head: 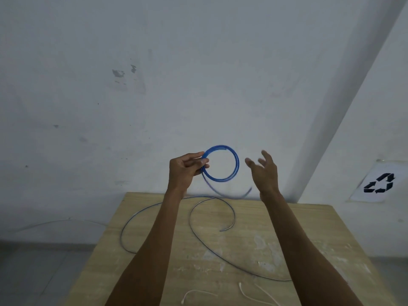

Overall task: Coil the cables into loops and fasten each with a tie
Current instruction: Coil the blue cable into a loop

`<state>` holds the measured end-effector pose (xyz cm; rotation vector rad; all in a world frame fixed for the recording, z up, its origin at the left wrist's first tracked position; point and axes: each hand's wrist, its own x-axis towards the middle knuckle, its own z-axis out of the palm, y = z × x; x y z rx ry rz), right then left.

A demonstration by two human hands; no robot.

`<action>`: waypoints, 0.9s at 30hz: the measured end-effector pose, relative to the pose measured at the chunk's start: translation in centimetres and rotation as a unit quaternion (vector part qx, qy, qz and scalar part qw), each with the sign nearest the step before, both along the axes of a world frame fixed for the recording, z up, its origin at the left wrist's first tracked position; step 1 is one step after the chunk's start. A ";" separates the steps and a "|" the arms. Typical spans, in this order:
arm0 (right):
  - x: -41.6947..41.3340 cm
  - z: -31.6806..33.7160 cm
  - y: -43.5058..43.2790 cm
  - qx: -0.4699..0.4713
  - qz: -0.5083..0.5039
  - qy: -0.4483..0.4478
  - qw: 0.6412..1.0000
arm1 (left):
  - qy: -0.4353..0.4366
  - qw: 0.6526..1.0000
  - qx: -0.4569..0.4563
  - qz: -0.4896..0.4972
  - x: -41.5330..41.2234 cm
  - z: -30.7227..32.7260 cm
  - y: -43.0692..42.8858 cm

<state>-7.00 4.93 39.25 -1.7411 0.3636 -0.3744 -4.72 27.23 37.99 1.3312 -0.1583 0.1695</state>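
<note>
Left hand pinches the blue cable at the left rim of its coil, thumb and fingers curled round the stacked turns. It holds the ring upright, face-on to the camera, above the far edge of the desk. Just right of the ring and clear of it, the right hand hangs with fingers spread, holding nothing. A blurred loose tail sweeps from under the left hand down and rightward, ending below the right hand, which is therefore nearer to catch it. A grey cable lies uncoiled on the desk, with white ties at the near edge.
</note>
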 end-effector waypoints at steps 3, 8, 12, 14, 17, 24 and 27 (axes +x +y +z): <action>-0.2 1.8 -0.5 -0.076 0.117 -0.080 0.987 | -0.017 0.997 0.051 -0.048 -0.1 0.4 1.0; 0.3 2.8 0.0 -0.070 0.240 -0.076 0.965 | -0.029 0.989 0.098 -0.108 -0.2 0.8 1.3; 0.5 3.2 0.3 -0.048 0.274 -0.077 0.957 | -0.025 0.989 0.094 -0.115 -0.1 1.2 1.6; 0.6 3.3 0.2 -0.047 0.282 -0.074 0.956 | -0.028 0.989 0.087 -0.119 -0.1 1.2 1.6; 0.7 3.3 0.3 -0.064 0.296 -0.065 0.951 | -0.043 0.989 0.094 -0.106 0.0 1.2 1.7; 0.7 2.8 0.1 -0.059 0.277 -0.072 0.956 | -0.053 0.987 0.117 -0.093 0.5 0.9 2.0; 0.8 2.4 0.1 -0.058 0.269 -0.073 0.959 | -0.049 0.987 0.117 -0.096 0.6 0.7 2.1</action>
